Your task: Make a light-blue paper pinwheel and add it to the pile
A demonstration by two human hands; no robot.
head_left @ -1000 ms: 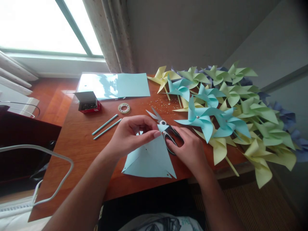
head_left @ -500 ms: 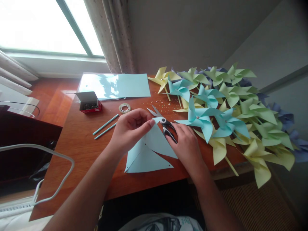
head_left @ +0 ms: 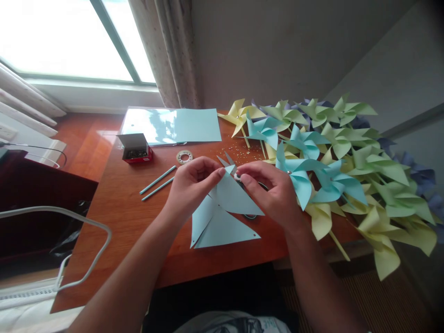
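Note:
A light blue cut paper square (head_left: 222, 217) lies on the wooden table (head_left: 118, 208) in front of me, with one triangular flap lifted. My left hand (head_left: 194, 185) pinches the tip of that flap at the top. My right hand (head_left: 274, 192) is closed too, its fingertips meeting the same paper tip from the right. Black-handled scissors (head_left: 231, 164) lie under and behind my hands, with only the blades and a bit of a handle showing.
A large pile of blue, green and yellow paper pinwheels (head_left: 333, 162) fills the right of the table. At the back lie blue paper sheets (head_left: 173, 125), a small red box of pins (head_left: 135, 148), a tape roll (head_left: 184, 157) and two blue sticks (head_left: 157, 182).
My right hand has left the scissors' handle and risen to the paper tip that my left hand holds. The flap is folded further over.

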